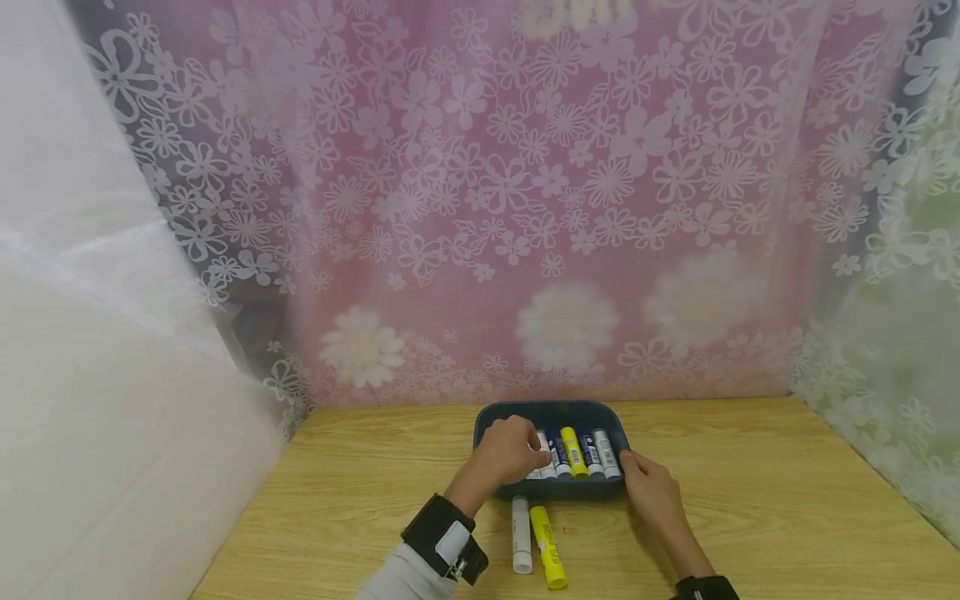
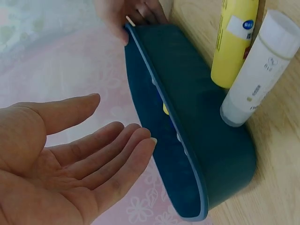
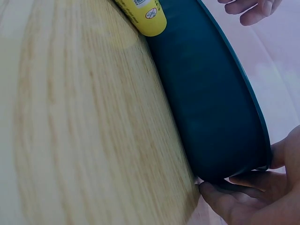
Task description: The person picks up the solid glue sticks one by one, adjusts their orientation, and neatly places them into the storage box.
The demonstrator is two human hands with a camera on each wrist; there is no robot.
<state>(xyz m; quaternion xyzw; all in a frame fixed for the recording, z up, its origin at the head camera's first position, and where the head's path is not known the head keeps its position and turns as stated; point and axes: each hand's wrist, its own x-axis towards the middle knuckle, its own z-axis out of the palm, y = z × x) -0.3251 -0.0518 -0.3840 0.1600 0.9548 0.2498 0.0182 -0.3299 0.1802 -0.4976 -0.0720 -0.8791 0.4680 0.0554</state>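
A dark teal plastic tray [image 1: 558, 490] holds several glue sticks lying side by side: white, navy and one yellow stick [image 1: 574, 452]. Over the tray's left part hovers my left hand [image 1: 508, 450]; the left wrist view shows its fingers loosely bent and the palm bare. With thumb at the rim and fingers against the outer wall, my right hand [image 1: 656, 492] grips the tray's right end. In front of the tray lie a white glue stick [image 1: 522, 536] and a yellow glue stick [image 1: 548, 547]. My left hand covers the sticks at the tray's left side.
Wood-grain table [image 1: 360, 475] extends to both sides of the tray. Behind it hangs a pink flowered curtain [image 1: 465, 317], close to the tray's far side. White sheeting [image 1: 112, 400] bounds the left, and a pale flowered sheet [image 1: 892, 358] the right.
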